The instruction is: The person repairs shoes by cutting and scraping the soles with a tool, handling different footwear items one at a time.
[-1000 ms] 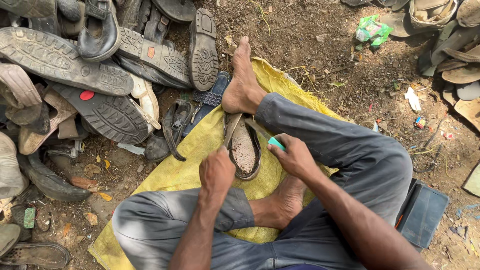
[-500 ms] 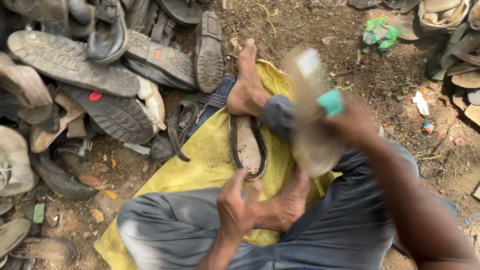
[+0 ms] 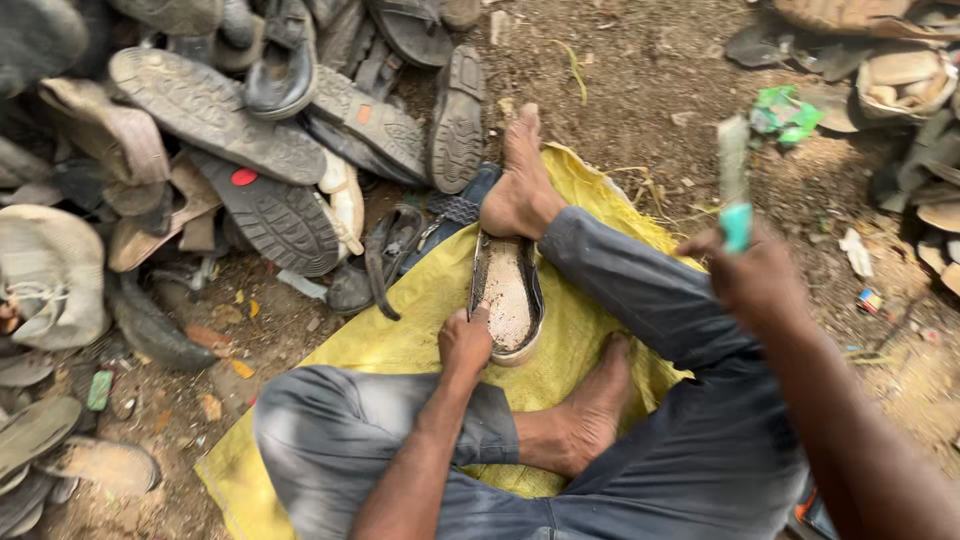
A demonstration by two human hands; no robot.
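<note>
Left hand (image 3: 465, 340) sits at the edge of the worn sandal (image 3: 507, 298), fingers pinching its rim, sole side up on the yellow sack (image 3: 400, 335) between the person's bare feet. Right hand (image 3: 752, 275) is up off to the side, fingers wrapped tight round a teal-handled tool (image 3: 735, 185), its blade blurred. Beyond the sack, a heap of old shoes and soles (image 3: 250, 150) lies on the dirt.

**Ground and what lies on it**

You sit on bare dirt ground (image 3: 650, 70). Directly on it: a yellow sack (image 3: 420, 320) under your legs, a heap of worn shoe soles (image 3: 230, 150) to your left, green scrap (image 3: 785, 112), scattered litter.
</note>
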